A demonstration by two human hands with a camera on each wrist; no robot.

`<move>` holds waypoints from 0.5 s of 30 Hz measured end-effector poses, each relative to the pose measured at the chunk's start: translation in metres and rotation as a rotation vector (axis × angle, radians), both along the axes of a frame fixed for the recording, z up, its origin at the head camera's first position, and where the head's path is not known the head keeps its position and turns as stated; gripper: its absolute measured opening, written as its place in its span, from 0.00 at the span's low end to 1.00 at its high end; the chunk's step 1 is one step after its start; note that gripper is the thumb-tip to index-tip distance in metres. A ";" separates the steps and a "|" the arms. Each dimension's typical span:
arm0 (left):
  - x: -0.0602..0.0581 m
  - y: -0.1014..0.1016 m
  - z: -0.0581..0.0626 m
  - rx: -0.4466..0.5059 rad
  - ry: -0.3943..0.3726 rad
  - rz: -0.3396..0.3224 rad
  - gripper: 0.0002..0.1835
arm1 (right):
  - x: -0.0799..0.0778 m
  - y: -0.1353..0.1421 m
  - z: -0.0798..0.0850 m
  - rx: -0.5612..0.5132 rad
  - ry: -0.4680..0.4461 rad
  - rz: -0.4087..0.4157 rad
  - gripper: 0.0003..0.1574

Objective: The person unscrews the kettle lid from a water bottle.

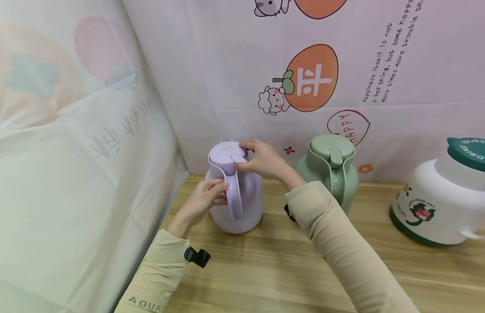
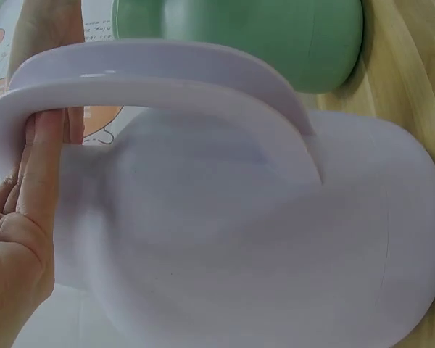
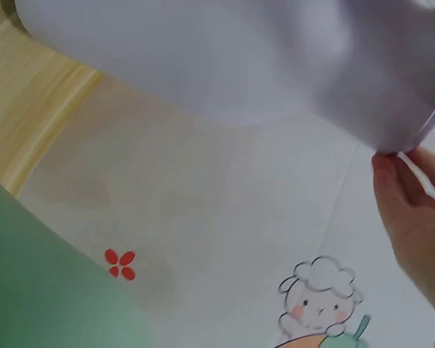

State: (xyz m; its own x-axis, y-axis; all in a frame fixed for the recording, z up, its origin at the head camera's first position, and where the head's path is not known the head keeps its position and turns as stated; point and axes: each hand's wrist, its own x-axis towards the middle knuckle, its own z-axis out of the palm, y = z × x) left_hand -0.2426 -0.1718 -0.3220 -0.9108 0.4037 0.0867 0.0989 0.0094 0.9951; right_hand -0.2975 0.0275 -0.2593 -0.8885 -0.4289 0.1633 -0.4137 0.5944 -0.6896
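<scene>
A lilac thermos jug [image 1: 250, 204] stands upright on the wooden table, its handle [image 1: 234, 198] facing me. My left hand [image 1: 205, 198] holds the upper part of that handle, thumb on its side; the left wrist view shows fingers [image 2: 42, 170] reaching inside the loop. On top, my right hand [image 1: 266, 161] spans the right side of the jug's round lid [image 1: 224, 153], thumb by the lever and fingertips at the far rim. From the right wrist, fingertips [image 3: 386, 165] touch the jug's top edge, though the lid itself is mostly out of sight there.
A green thermos jug [image 1: 346, 178] stands to the right, partly behind my right forearm. Farther right is a white jug [image 1: 434, 195] with a dark green lid [image 1: 471, 153]. Printed cloth [image 1: 227, 78] hangs behind and along the left side of the wooden table [image 1: 246, 269].
</scene>
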 end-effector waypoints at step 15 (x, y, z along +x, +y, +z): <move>0.001 -0.006 0.004 -0.006 -0.093 -0.011 0.08 | 0.007 -0.012 0.009 0.063 0.030 -0.039 0.43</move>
